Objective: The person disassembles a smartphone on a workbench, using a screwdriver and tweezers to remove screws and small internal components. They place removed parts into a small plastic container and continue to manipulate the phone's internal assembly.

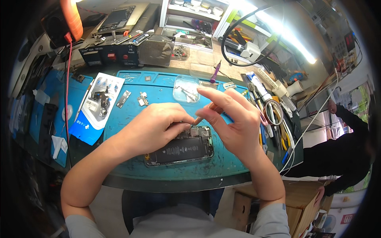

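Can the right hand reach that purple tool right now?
Probably yes: nothing seems to stand between the right hand and the purple tool, though that hand appears to hold a coppery piece.

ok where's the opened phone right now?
Head view, just below centre: the opened phone lies on the blue mat near its front edge, its upper edge partly hidden by the left hand.

Tube light (285, 35) glaring upper right, someone in black (343, 154) far right, wooden cabinet (295, 204) lower right, plus some orange thing (73, 22) upper left, maybe a lamp, kinda cut off.
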